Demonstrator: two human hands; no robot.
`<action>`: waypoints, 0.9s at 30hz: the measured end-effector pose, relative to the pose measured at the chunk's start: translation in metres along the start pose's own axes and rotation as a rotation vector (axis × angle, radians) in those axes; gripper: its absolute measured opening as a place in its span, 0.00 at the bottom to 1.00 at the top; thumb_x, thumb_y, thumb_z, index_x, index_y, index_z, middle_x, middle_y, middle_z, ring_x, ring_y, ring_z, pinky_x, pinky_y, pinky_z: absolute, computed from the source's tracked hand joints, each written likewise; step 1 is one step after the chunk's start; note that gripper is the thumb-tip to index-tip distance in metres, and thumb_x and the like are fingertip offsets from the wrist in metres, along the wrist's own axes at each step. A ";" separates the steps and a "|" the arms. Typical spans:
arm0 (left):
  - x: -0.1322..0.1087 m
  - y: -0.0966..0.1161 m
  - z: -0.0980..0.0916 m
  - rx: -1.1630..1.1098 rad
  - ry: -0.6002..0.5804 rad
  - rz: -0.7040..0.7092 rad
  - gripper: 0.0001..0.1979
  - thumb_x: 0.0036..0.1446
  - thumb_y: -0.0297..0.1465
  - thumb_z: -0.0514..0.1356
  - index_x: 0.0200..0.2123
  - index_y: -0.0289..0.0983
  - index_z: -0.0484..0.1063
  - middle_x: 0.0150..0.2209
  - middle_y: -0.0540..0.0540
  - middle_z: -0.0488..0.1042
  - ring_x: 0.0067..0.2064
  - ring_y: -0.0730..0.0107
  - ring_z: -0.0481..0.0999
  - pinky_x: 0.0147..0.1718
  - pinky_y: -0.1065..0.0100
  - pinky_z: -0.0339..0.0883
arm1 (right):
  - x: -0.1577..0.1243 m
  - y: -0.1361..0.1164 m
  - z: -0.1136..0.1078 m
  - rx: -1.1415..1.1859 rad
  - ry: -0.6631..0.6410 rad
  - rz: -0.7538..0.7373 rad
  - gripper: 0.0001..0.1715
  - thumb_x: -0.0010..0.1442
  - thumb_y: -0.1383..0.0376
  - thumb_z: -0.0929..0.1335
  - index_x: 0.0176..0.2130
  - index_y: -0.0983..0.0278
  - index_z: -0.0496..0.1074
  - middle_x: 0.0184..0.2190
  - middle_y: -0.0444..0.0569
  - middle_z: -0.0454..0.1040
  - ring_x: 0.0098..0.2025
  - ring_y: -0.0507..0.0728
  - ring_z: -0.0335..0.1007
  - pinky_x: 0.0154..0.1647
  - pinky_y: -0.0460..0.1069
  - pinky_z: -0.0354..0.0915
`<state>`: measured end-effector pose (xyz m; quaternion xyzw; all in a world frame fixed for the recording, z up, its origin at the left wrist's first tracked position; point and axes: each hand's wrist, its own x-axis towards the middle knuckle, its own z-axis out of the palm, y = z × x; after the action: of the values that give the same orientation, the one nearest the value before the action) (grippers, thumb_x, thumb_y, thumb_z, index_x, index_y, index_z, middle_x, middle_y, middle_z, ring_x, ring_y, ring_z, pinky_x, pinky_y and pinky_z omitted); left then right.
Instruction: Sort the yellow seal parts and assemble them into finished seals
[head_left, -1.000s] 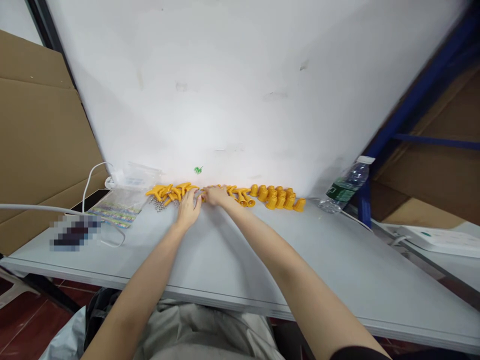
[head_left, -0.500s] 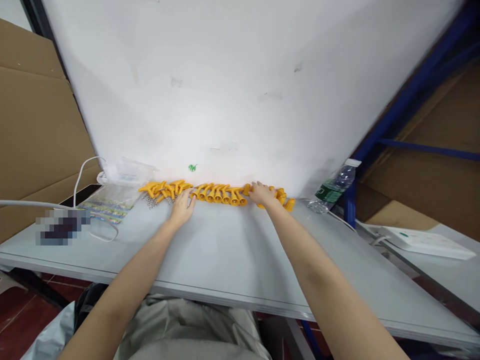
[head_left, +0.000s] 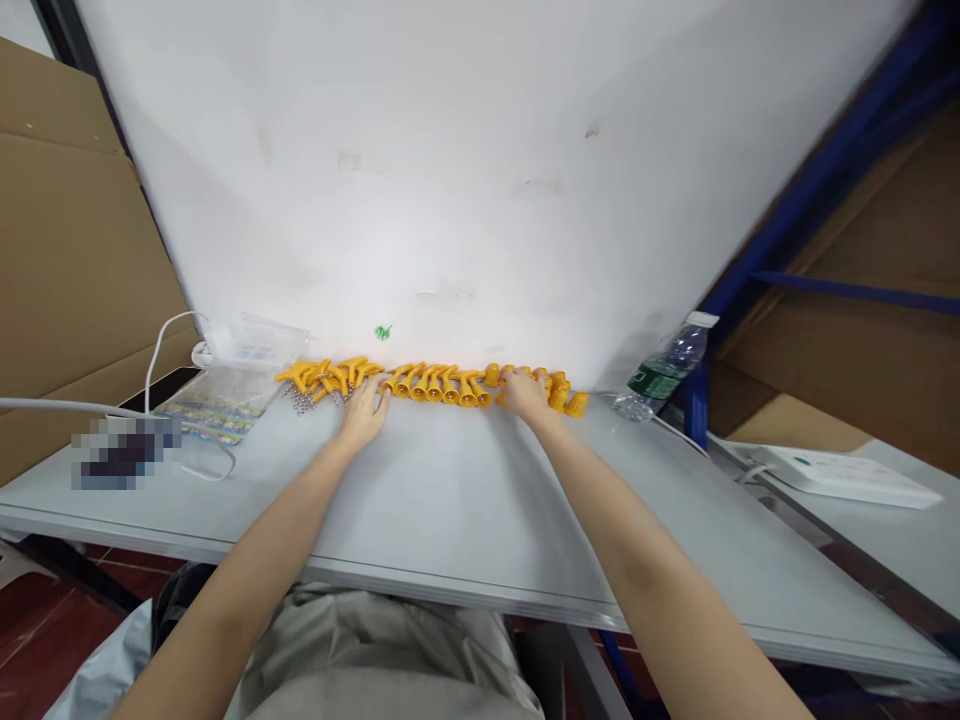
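Along the foot of the white panel runs a row of yellow horn-shaped plastic pieces [head_left: 435, 388], flared mouths facing me. My left hand [head_left: 364, 415] rests at the row's left end, thumb and fingers apart, holding nothing visible. Beside it on the left lies a loose heap of yellow forked pieces [head_left: 330, 376] with small metal screws [head_left: 301, 398] in front. My right hand [head_left: 527, 393] is at the row's right end, fingers bent down among small yellow cup-shaped pieces [head_left: 576, 404]. It seems to grip one of them; the palm partly hides the fingertips.
A water bottle [head_left: 666, 372] leans at the right by a blue frame post [head_left: 697, 408]. A white power strip [head_left: 847, 475] lies beyond it. Plastic bags [head_left: 217, 398], a phone [head_left: 161, 390] and a white cable [head_left: 154, 350] are at the left, beside cardboard [head_left: 75, 270].
My right hand has drawn slightly lower and its fingers look more bent, showing more yellow cup-shaped pieces behind it. My left hand stays nearly where it was. The view has shifted slightly.
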<state>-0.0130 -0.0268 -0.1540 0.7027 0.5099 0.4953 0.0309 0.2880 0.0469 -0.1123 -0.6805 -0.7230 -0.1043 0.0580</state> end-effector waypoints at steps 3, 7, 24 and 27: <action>0.000 -0.001 0.001 0.001 -0.011 -0.012 0.14 0.63 0.31 0.51 0.50 0.37 0.68 0.48 0.40 0.76 0.48 0.60 0.76 0.52 0.55 0.69 | -0.003 -0.005 -0.006 -0.082 -0.003 -0.018 0.17 0.59 0.72 0.64 0.48 0.70 0.72 0.46 0.64 0.74 0.53 0.67 0.68 0.58 0.61 0.51; 0.000 -0.001 0.001 0.000 -0.021 -0.019 0.14 0.62 0.31 0.51 0.50 0.38 0.68 0.49 0.40 0.76 0.49 0.60 0.76 0.53 0.55 0.68 | -0.015 -0.012 -0.005 -0.026 0.004 0.059 0.14 0.60 0.68 0.65 0.46 0.68 0.72 0.46 0.65 0.75 0.52 0.69 0.69 0.54 0.61 0.56; -0.001 -0.005 0.002 0.005 -0.071 -0.063 0.12 0.58 0.29 0.54 0.44 0.38 0.72 0.43 0.42 0.78 0.44 0.62 0.78 0.46 0.59 0.72 | -0.047 -0.034 0.014 0.412 -0.164 -0.040 0.21 0.53 0.52 0.72 0.40 0.64 0.68 0.37 0.52 0.77 0.38 0.59 0.73 0.34 0.48 0.62; -0.001 -0.003 0.001 0.023 -0.104 -0.058 0.10 0.58 0.29 0.53 0.39 0.39 0.74 0.40 0.43 0.79 0.42 0.60 0.78 0.44 0.58 0.72 | -0.054 -0.046 0.015 0.440 -0.135 -0.107 0.19 0.56 0.52 0.70 0.40 0.63 0.66 0.36 0.51 0.76 0.36 0.58 0.71 0.32 0.48 0.60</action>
<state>-0.0143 -0.0256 -0.1575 0.7127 0.5334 0.4511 0.0637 0.2468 -0.0047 -0.1429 -0.6177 -0.7655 0.0987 0.1507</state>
